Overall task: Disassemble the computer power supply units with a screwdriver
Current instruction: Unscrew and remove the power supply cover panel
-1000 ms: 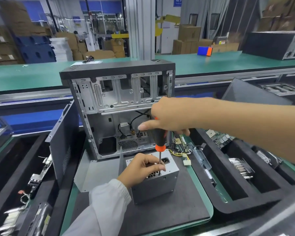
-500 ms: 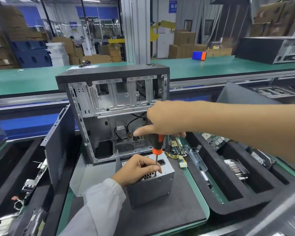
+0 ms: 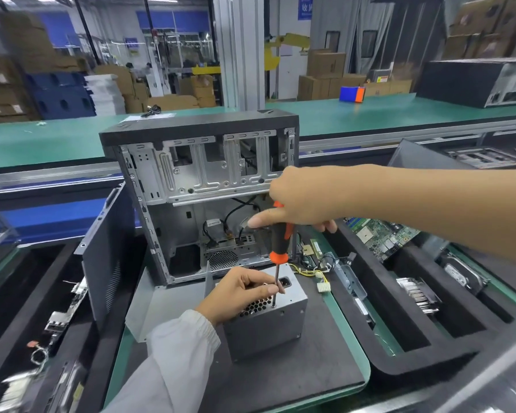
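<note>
**benchrat:** While the right hand [image 3: 298, 201] is wrapped around the black-and-orange screwdriver [image 3: 278, 239], holding it upright with the index finger stretched out along the handle, the tip sits on the top face of the power supply unit [image 3: 268, 320], right at the edge of the honeycomb vent. Plain grey metal box, socket on top, standing on a dark mat [image 3: 280, 380] in the middle of the desk [image 3: 361, 356].

**psu_pete:** And the left hand [image 3: 239, 293]?

**benchrat:** White sleeve [image 3: 173, 362], resting on top of the box, thumb and fingertips pinching the metal shaft low down. A bundle of yellow and black wires [image 3: 313, 271] with a white plug lies just right of the unit.

**psu_pete:** What's around it?

**benchrat:** Black foam trays both sides. The right tray [image 3: 405, 341] has a circuit board [image 3: 379, 236], a finned heatsink and a drive in separate slots; the left one holds small brackets and cables. A loose side panel [image 3: 108, 254] leans upright at the left. Right behind the unit stands the open computer case [image 3: 203, 186], nearly touching it, so it's tight at the back, with bare mat in front. Beyond that, a green conveyor [image 3: 57, 141], then stacked cardboard boxes and blue pallets.
</note>
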